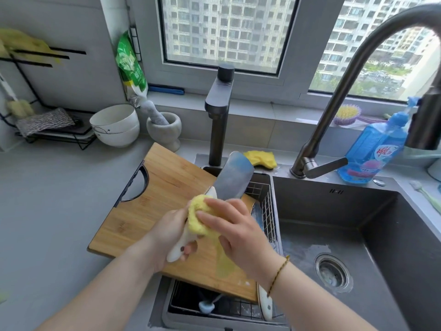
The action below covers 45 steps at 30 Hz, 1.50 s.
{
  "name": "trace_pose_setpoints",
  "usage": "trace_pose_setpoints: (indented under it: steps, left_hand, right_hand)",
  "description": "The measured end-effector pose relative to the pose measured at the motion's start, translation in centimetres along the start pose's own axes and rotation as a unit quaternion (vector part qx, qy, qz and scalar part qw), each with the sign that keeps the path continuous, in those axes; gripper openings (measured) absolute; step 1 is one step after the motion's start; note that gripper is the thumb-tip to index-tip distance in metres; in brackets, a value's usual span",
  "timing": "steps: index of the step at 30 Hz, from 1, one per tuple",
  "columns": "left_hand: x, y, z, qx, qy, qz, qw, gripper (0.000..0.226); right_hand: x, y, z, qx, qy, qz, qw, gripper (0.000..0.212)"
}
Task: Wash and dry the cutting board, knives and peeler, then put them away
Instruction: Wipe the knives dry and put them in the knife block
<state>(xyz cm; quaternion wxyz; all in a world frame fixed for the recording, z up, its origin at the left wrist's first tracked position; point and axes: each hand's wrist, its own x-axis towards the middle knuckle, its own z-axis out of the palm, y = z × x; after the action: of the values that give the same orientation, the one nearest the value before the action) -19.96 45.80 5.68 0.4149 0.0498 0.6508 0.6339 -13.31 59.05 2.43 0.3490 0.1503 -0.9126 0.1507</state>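
Left hand grip: clenched round cleaver handle
Right hand grip: grasping yellow cloth, wiping cleaver
Pending: cutting board, second knife, storing all

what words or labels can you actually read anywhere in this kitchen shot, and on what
Green bag by the window: white printed characters, too blurred to read.
Blue bottle beside the faucet: red label with white characters, too blurred to read.
Nothing else shows any readable text.
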Motion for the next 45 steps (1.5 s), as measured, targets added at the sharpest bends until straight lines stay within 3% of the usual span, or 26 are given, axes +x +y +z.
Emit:
trace_pose_setpoints:
  steps: [4, 6, 10, 13, 16, 17, 19, 21, 23, 25, 29, 31, 37, 42, 45]
  left_hand:
    - [-0.8, -0.2, -0.2, 0.063, -0.025, -0.029, 0.997, 0.044]
    - [-1.2, 0.1, -0.5, 0.112, -0.023, -0.031, 0.993, 0.042]
    - [-1.7, 1.8, -1.1, 0.278, 0.002, -0.014, 0.961, 0.036]
    - [-2.4, 3.0, -1.3, 0.421, -0.013, 0.017, 0.907, 0.024]
    - [-3.3, 3.8, -1.9, 0.468, -0.029, 0.035, 0.882, 0.021]
    - [-3.8, 4.2, -2.4, 0.464, -0.034, 0.042, 0.884, 0.019]
    - [-4.8, 5.3, -3.7, 0.379, -0.053, 0.058, 0.922, 0.022]
    - [-6.1, 6.2, -5.3, 0.211, -0.093, 0.091, 0.969, 0.061]
    - [-6.9, 6.3, -6.3, 0.063, -0.103, 0.162, 0.979, 0.088]
    - [-7.0, 5.7, -5.9, -0.004, -0.043, 0.241, 0.969, 0.082]
    - [-7.5, 5.2, -3.0, 0.041, 0.242, 0.361, 0.900, 0.016]
    - [-8.4, 5.8, -2.8, 0.076, 0.323, 0.393, 0.858, 0.018]
    - [-11.2, 7.1, -5.9, 0.014, 0.378, 0.374, 0.847, 0.014]
    - [-17.2, 6.1, -10.1, -0.092, 0.471, 0.374, 0.794, 0.012]
    - [-21.1, 5.3, -12.1, -0.087, 0.517, 0.378, 0.763, 0.013]
  right_hand:
    - [1.5, 4.0, -0.8, -0.094, 0.079, 0.139, 0.983, 0.046]
    - [1.6, 4.6, -1.3, -0.114, 0.059, 0.132, 0.983, 0.048]
    - [2.3, 3.3, -1.9, -0.116, -0.107, 0.051, 0.986, 0.064]
    - [3.9, 2.3, -2.7, -0.150, -0.274, 0.091, 0.946, 0.037]
    - [4.5, 1.7, -2.7, -0.144, -0.306, 0.095, 0.936, 0.028]
    - [4.5, 1.4, -2.6, -0.150, -0.273, 0.083, 0.947, 0.025]
    - [4.6, 0.6, -2.8, -0.143, -0.204, 0.094, 0.964, 0.022]
    - [5.2, -0.4, -3.1, -0.113, -0.165, 0.152, 0.968, 0.017]
    - [5.5, -1.2, -3.2, -0.092, -0.154, 0.194, 0.965, 0.022]
    - [6.1, -2.1, -2.8, -0.097, -0.118, 0.195, 0.969, 0.027]
    - [7.9, -5.1, -2.1, -0.090, -0.099, 0.199, 0.971, 0.019]
    - [8.6, -6.3, -1.6, -0.060, -0.081, 0.183, 0.978, 0.016]
    - [10.3, -9.2, 0.5, 0.005, -0.058, 0.119, 0.991, 0.017]
    - [10.4, -13.2, 4.5, 0.055, -0.027, 0.013, 0.998, 0.035]
    - [9.9, -15.3, 6.1, 0.075, -0.016, -0.037, 0.996, 0.017]
